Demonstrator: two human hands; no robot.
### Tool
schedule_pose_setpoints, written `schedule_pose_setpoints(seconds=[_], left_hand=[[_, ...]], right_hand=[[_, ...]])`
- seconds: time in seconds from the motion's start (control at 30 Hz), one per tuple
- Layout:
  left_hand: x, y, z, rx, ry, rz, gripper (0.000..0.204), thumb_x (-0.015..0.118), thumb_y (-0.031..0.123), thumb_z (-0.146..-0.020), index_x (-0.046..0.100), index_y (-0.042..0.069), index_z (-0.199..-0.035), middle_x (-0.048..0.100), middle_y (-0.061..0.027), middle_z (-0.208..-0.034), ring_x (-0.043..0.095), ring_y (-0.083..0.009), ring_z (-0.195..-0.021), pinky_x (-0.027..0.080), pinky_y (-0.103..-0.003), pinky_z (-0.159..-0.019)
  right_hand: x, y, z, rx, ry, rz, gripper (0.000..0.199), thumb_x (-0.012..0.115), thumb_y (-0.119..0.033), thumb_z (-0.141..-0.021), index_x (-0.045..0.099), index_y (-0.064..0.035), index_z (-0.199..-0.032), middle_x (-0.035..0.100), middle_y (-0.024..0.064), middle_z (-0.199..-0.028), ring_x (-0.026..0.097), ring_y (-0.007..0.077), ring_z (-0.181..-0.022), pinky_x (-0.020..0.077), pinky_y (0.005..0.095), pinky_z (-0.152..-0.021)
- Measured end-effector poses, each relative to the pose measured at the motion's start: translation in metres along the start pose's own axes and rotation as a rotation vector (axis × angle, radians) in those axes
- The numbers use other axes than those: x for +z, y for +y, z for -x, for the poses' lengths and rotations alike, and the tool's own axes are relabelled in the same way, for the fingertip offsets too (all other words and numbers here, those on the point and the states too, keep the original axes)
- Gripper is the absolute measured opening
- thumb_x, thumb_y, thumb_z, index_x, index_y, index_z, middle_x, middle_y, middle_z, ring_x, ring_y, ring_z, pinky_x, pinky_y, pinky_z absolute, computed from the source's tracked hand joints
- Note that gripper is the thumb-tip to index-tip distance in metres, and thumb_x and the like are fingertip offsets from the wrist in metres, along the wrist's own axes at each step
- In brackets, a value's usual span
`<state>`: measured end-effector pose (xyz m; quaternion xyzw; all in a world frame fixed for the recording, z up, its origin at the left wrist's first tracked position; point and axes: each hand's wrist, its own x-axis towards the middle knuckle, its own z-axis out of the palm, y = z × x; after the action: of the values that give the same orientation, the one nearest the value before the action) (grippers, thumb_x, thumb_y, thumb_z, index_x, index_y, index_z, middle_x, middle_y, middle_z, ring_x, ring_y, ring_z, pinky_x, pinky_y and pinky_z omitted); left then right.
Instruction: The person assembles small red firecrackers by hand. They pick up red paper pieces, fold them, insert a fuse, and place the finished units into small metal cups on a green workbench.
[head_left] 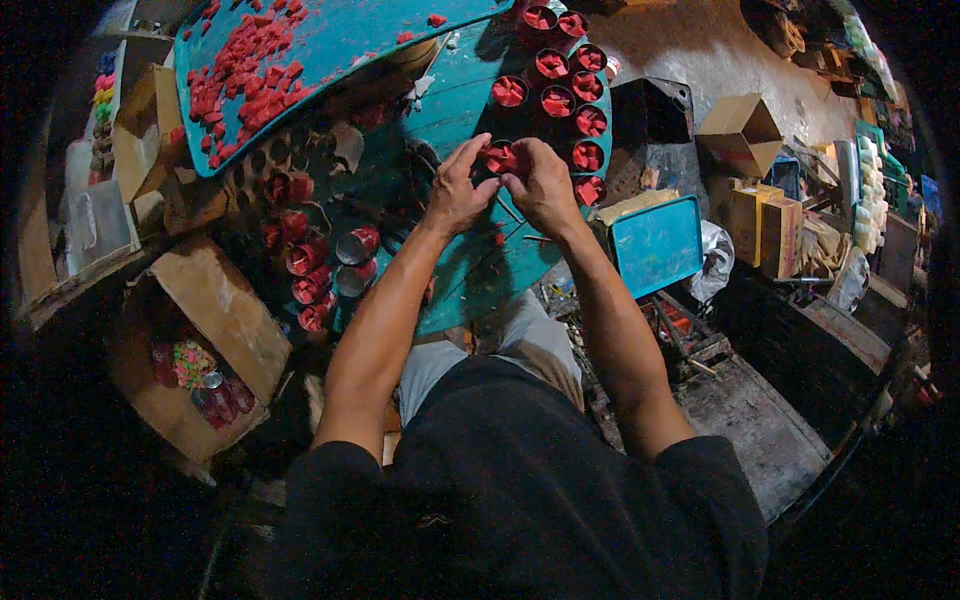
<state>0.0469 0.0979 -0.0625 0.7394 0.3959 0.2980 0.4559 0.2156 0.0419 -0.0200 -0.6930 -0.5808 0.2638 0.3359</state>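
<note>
Between my two hands, a round cup (500, 158) filled with red chunks stands on the turquoise table (463, 285). Along the cup's left side lies my left hand (461, 190), fingers stretched out and thumb apart at the near side. Curled against the right rim are the fingers of my right hand (542, 182), with its thumb close to the left one; its fingertips are partly hidden. Several similar filled cups (557, 101) stand in rows beyond and to the right. A thin stick (510, 208) lies just below my hands.
A blue tray (350, 55) heaped with loose red chunks (245, 75) is at the far left. Several red-filled glasses (306, 257) cluster left of my left forearm. A cardboard box (205, 350) sits lower left. Right of the table are a smaller blue tray (657, 245) and cartons (765, 225).
</note>
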Motion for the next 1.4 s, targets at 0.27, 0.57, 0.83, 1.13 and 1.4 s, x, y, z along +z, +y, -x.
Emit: schedule_pose_setpoints(seconds=[0.27,0.57,0.83,1.13,1.4], left_hand=[[0.007,-0.006,0.000,0.035,0.050,-0.018,0.065,0.077,0.004,-0.077,0.055,0.001,-0.139,0.063,-0.0223,-0.131,0.062,-0.0402,-0.120,0.050,-0.043,-0.104],[0.010,-0.003,-0.001,0.007,0.050,-0.051,0.065,0.081,0.009,-0.078,0.056,0.002,-0.137,0.062,-0.0211,-0.134,0.061,-0.0396,-0.123,0.049,-0.043,-0.106],[0.017,-0.013,0.000,-0.039,0.034,-0.057,0.071,0.085,0.009,-0.074,0.056,0.003,-0.139,0.063,-0.0194,-0.136,0.062,-0.0375,-0.125,0.049,-0.042,-0.107],[0.024,-0.017,-0.001,0.019,0.088,-0.108,0.069,0.086,0.015,-0.074,0.057,0.001,-0.136,0.064,-0.0209,-0.131,0.060,-0.0408,-0.123,0.049,-0.047,-0.105],[0.018,-0.020,-0.008,-0.044,-0.014,-0.091,0.071,0.084,0.012,-0.074,0.056,0.004,-0.139,0.063,-0.0200,-0.134,0.058,-0.0399,-0.125,0.047,-0.047,-0.108]], right_hand=[[0.005,-0.006,0.010,0.062,0.064,-0.070,0.030,0.082,-0.003,-0.078,0.072,-0.0015,-0.107,0.069,0.0170,-0.098,0.069,0.0289,-0.087,0.0549,0.0378,-0.077],[0.011,0.013,0.013,0.173,0.209,-0.314,0.031,0.086,-0.011,-0.081,0.075,-0.0062,-0.109,0.071,0.0102,-0.093,0.068,0.0209,-0.079,0.0550,0.0326,-0.073],[-0.008,0.001,0.019,-0.063,0.166,-0.055,0.031,0.079,-0.006,-0.084,0.071,-0.0069,-0.114,0.069,0.0117,-0.097,0.070,0.0260,-0.082,0.0557,0.0353,-0.073],[-0.005,0.004,0.023,0.209,0.135,-0.357,0.024,0.072,-0.004,-0.088,0.068,-0.0054,-0.111,0.067,0.0116,-0.098,0.067,0.0312,-0.083,0.0567,0.0409,-0.074],[-0.034,0.008,0.028,0.726,-0.067,-0.997,0.016,0.059,-0.003,-0.100,0.061,0.0017,-0.114,0.068,0.0134,-0.092,0.070,0.0282,-0.084,0.0580,0.0391,-0.076]])
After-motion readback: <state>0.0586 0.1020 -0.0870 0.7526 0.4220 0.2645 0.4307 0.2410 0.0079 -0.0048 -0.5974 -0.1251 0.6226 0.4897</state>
